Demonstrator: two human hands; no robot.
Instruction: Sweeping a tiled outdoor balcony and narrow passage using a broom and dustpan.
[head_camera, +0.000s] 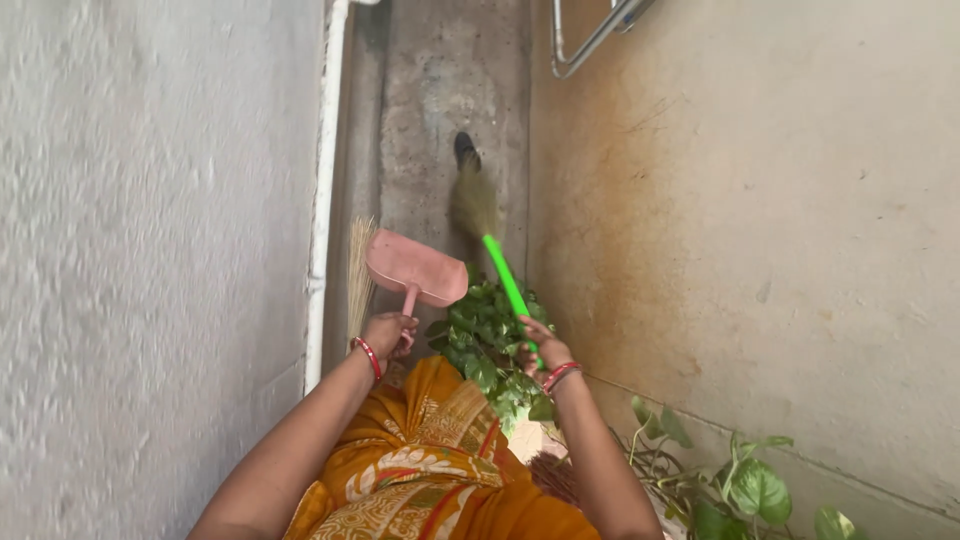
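Sweeping step: my right hand (545, 350) gripping green plastic-handled grass broom (478, 205), bristles reaching down narrow concrete floor (440, 90). My left hand (388, 332) clutching pink plastic dustpan (416, 268). Next move likely needing dustpan lowered floorward.

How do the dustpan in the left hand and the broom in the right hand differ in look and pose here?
The dustpan is pink, flat and broad with a short handle; the broom is long and thin, with a bright green handle and straw-coloured bristles. The left hand holds the dustpan raised off the floor, while the right hand angles the broom forward and down, its bristles blurred near the concrete floor. Both are gripped by their handles.
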